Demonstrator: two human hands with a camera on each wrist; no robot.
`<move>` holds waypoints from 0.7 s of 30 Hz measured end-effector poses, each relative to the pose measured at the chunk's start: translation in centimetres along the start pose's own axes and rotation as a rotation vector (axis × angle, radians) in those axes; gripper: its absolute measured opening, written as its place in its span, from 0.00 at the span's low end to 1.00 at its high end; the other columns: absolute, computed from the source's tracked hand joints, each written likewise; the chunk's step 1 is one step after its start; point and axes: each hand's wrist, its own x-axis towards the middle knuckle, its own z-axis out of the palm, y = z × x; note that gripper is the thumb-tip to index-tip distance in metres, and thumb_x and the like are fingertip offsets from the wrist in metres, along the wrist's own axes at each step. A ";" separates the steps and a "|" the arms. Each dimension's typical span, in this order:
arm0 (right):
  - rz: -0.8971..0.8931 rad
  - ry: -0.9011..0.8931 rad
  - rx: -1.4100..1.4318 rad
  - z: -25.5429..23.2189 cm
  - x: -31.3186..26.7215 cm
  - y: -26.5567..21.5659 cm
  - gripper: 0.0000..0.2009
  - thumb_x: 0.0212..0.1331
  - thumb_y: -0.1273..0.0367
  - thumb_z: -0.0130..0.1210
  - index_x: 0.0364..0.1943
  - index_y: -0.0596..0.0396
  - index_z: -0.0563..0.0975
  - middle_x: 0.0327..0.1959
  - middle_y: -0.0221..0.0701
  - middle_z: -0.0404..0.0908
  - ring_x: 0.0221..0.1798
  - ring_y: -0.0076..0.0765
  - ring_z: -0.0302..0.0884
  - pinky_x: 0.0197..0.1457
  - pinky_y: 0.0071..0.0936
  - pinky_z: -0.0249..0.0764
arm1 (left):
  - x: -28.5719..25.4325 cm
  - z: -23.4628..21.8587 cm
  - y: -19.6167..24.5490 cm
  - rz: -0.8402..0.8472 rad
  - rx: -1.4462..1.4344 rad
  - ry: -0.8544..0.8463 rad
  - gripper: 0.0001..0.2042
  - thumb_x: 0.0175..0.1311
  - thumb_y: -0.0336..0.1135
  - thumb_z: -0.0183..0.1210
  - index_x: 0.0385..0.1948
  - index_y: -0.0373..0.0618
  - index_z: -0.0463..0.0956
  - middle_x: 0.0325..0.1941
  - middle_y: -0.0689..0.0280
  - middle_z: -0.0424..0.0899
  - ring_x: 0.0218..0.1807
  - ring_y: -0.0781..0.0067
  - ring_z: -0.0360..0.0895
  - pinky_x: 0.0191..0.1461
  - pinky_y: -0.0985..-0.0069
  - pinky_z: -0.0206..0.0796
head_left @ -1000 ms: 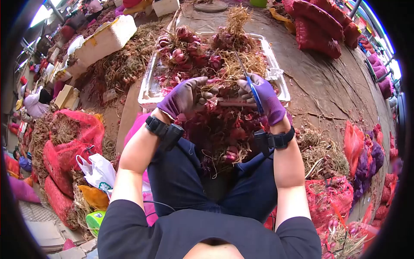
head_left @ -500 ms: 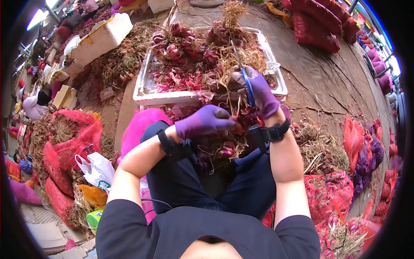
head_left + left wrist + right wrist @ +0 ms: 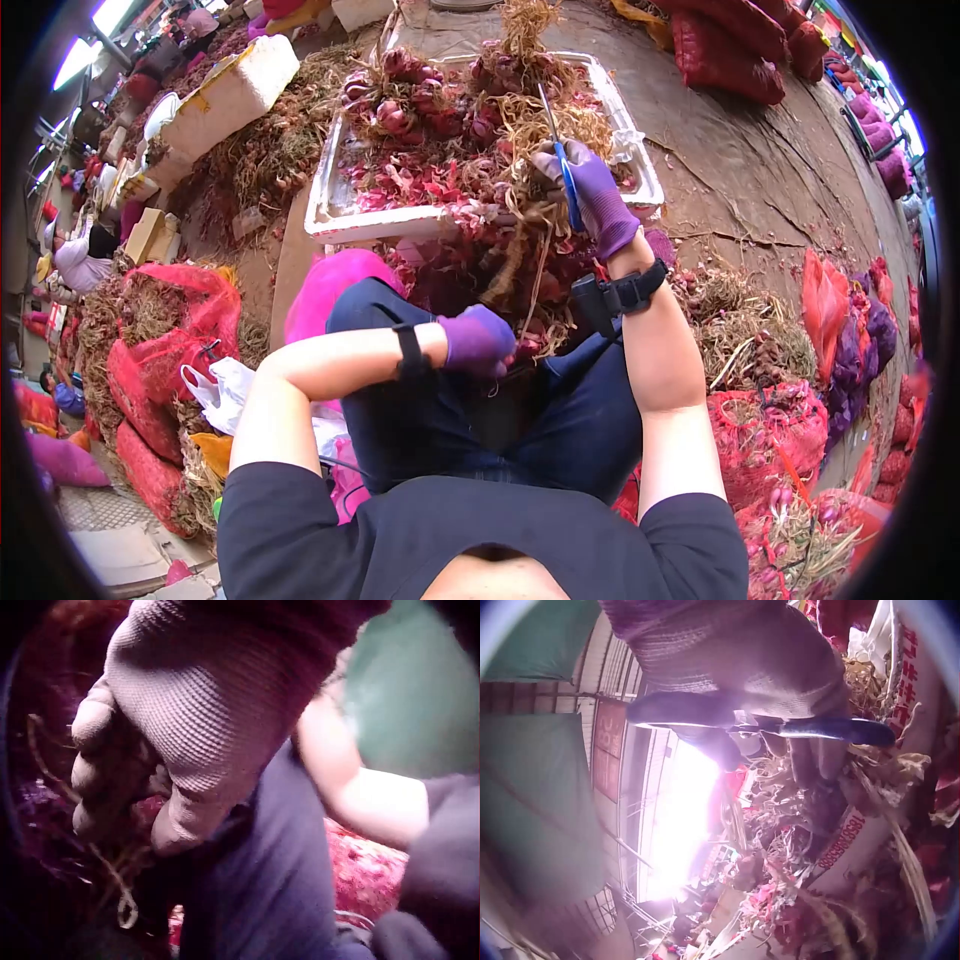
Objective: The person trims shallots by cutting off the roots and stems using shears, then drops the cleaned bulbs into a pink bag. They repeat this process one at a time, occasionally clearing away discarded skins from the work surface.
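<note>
My gloved left hand is low over my left thigh, its fingers curled. In the left wrist view a small reddish shallot shows between those fingers and the thumb, mostly hidden by the glove. Over the tray's near right side, my gloved right hand grips blue-handled scissors, blades pointing away from me. Dry tan stalks hang beside this hand over the tray's near rim. The white foam tray holds bunches of red shallots and loose skins.
Shallots and skins lie in the dark space between tray and knees. Red net bags and a white plastic bag are at my left. Dry stalks and a red net sack stand at my right. A foam box sits back left.
My left hand has moved from the tray's near edge down and left toward my thigh. The right hand, still gripping the scissors, has shifted slightly; stalks now hang below it.
</note>
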 end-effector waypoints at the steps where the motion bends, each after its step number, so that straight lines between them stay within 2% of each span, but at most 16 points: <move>1: 0.026 -0.029 0.031 -0.2 -0.2 -0.2 0.22 0.57 0.56 0.61 0.44 0.63 0.75 0.36 0.38 0.80 0.39 0.30 0.74 0.45 0.30 0.71 | 0.7 0.5 -1.0 -0.106 0.004 -0.096 0.16 0.56 0.51 0.60 0.30 0.48 0.83 0.28 0.58 0.82 0.34 0.53 0.81 0.38 0.61 0.72; 2: 0.041 -0.054 0.059 -0.5 0.0 -0.6 0.23 0.57 0.55 0.61 0.45 0.63 0.75 0.36 0.38 0.80 0.39 0.31 0.74 0.45 0.31 0.71 | 0.6 -1.5 -1.0 -0.107 0.015 -0.087 0.16 0.56 0.51 0.60 0.30 0.48 0.83 0.28 0.58 0.82 0.34 0.53 0.81 0.38 0.61 0.72; 3: -0.053 -0.024 0.017 -0.6 -0.1 -0.2 0.23 0.57 0.55 0.61 0.46 0.62 0.75 0.34 0.35 0.80 0.37 0.29 0.75 0.43 0.29 0.72 | 0.0 -3.3 -1.0 -0.120 -0.042 -0.061 0.15 0.57 0.50 0.59 0.30 0.48 0.83 0.28 0.58 0.82 0.34 0.53 0.81 0.39 0.61 0.72; 4: -0.051 -0.023 0.018 -0.8 -0.3 -0.2 0.23 0.57 0.55 0.61 0.46 0.62 0.75 0.34 0.35 0.80 0.37 0.29 0.75 0.43 0.29 0.72 | -0.9 -5.4 -0.7 -0.130 -0.102 -0.039 0.14 0.57 0.49 0.58 0.30 0.48 0.83 0.29 0.57 0.83 0.35 0.53 0.81 0.39 0.60 0.72; 6: -0.023 -0.009 -0.125 -1.4 -0.5 -0.8 0.22 0.56 0.58 0.62 0.47 0.62 0.74 0.33 0.32 0.79 0.34 0.25 0.75 0.39 0.25 0.72 | -3.1 -9.6 -1.3 -0.222 -0.246 0.212 0.14 0.59 0.48 0.56 0.31 0.49 0.83 0.30 0.57 0.82 0.37 0.52 0.81 0.41 0.58 0.72; 7: 0.101 -0.056 0.014 -1.6 -1.3 -2.6 0.21 0.56 0.60 0.62 0.48 0.61 0.74 0.32 0.30 0.78 0.31 0.22 0.75 0.35 0.20 0.71 | -2.9 -10.8 -2.7 -0.343 -0.154 0.323 0.13 0.58 0.47 0.56 0.33 0.50 0.83 0.31 0.57 0.82 0.39 0.52 0.80 0.43 0.59 0.72; 10: 0.118 -0.078 0.187 -1.4 -1.8 -4.0 0.21 0.56 0.61 0.63 0.48 0.60 0.74 0.32 0.30 0.79 0.30 0.22 0.75 0.34 0.20 0.72 | -1.8 -12.2 -6.7 -0.598 0.005 0.719 0.12 0.56 0.42 0.57 0.39 0.51 0.80 0.39 0.57 0.81 0.47 0.52 0.78 0.49 0.60 0.71; 11: 0.114 -0.091 0.249 -1.4 -1.9 -4.1 0.20 0.56 0.62 0.62 0.48 0.59 0.74 0.32 0.29 0.78 0.29 0.21 0.74 0.33 0.19 0.72 | -1.7 -11.9 -7.6 -0.479 0.046 0.826 0.13 0.55 0.39 0.59 0.41 0.50 0.78 0.45 0.56 0.79 0.50 0.52 0.76 0.53 0.60 0.69; 12: 0.108 -0.090 0.249 -1.4 -2.0 -4.4 0.20 0.56 0.62 0.62 0.48 0.59 0.74 0.32 0.29 0.78 0.29 0.21 0.74 0.33 0.19 0.72 | -0.9 -11.5 -8.2 -0.478 0.051 0.829 0.13 0.55 0.39 0.59 0.41 0.50 0.78 0.45 0.56 0.79 0.50 0.52 0.76 0.53 0.60 0.69; 14: 0.120 -0.123 0.119 -1.6 -2.5 -5.4 0.19 0.57 0.62 0.61 0.48 0.59 0.74 0.33 0.30 0.79 0.29 0.22 0.75 0.33 0.19 0.73 | 1.1 -11.0 -8.6 -0.365 0.059 0.705 0.15 0.53 0.38 0.60 0.43 0.49 0.77 0.48 0.56 0.78 0.52 0.51 0.75 0.55 0.60 0.68; 15: 0.086 -0.142 0.151 -1.6 -2.7 -5.3 0.18 0.58 0.60 0.60 0.45 0.58 0.74 0.33 0.31 0.79 0.28 0.22 0.75 0.31 0.19 0.73 | 1.8 -10.4 -8.8 -0.370 0.155 0.727 0.15 0.52 0.38 0.60 0.42 0.45 0.78 0.42 0.55 0.79 0.47 0.51 0.77 0.52 0.59 0.69; 16: 0.090 -0.142 0.145 -1.8 -2.7 -5.3 0.18 0.58 0.60 0.60 0.45 0.58 0.74 0.33 0.31 0.79 0.28 0.22 0.75 0.31 0.19 0.73 | 1.8 -10.6 -8.6 -0.367 0.150 0.729 0.15 0.52 0.38 0.60 0.42 0.45 0.78 0.42 0.55 0.79 0.47 0.51 0.77 0.52 0.59 0.69; 18: 0.170 -0.186 0.091 -2.3 -2.8 -5.3 0.18 0.59 0.57 0.60 0.42 0.57 0.73 0.33 0.32 0.79 0.28 0.24 0.76 0.31 0.21 0.73 | 1.6 -11.5 -8.8 -0.346 -0.047 0.786 0.14 0.53 0.38 0.60 0.39 0.40 0.78 0.37 0.53 0.81 0.44 0.49 0.78 0.50 0.58 0.70; 19: 0.170 -0.184 0.086 -2.3 -2.8 -5.3 0.18 0.59 0.57 0.60 0.42 0.57 0.73 0.33 0.32 0.79 0.28 0.24 0.76 0.31 0.21 0.73 | 1.3 -11.9 -8.9 -0.354 -0.086 0.869 0.13 0.56 0.38 0.59 0.36 0.36 0.78 0.33 0.53 0.81 0.39 0.55 0.81 0.46 0.60 0.71; 20: 0.192 -0.196 0.114 -2.1 -3.1 -5.1 0.18 0.59 0.55 0.59 0.41 0.57 0.73 0.33 0.32 0.79 0.28 0.24 0.76 0.31 0.22 0.74 | 0.8 -12.4 -9.2 -0.352 -0.087 0.871 0.13 0.56 0.38 0.59 0.36 0.36 0.78 0.33 0.53 0.81 0.39 0.55 0.81 0.46 0.60 0.71; 21: 0.213 -0.209 0.143 -1.9 -3.4 -5.0 0.19 0.60 0.54 0.59 0.40 0.57 0.73 0.33 0.32 0.80 0.28 0.25 0.77 0.31 0.23 0.74 | 0.3 -13.0 -9.6 -0.386 -0.281 0.858 0.12 0.59 0.38 0.58 0.36 0.37 0.78 0.34 0.55 0.82 0.39 0.60 0.82 0.45 0.63 0.73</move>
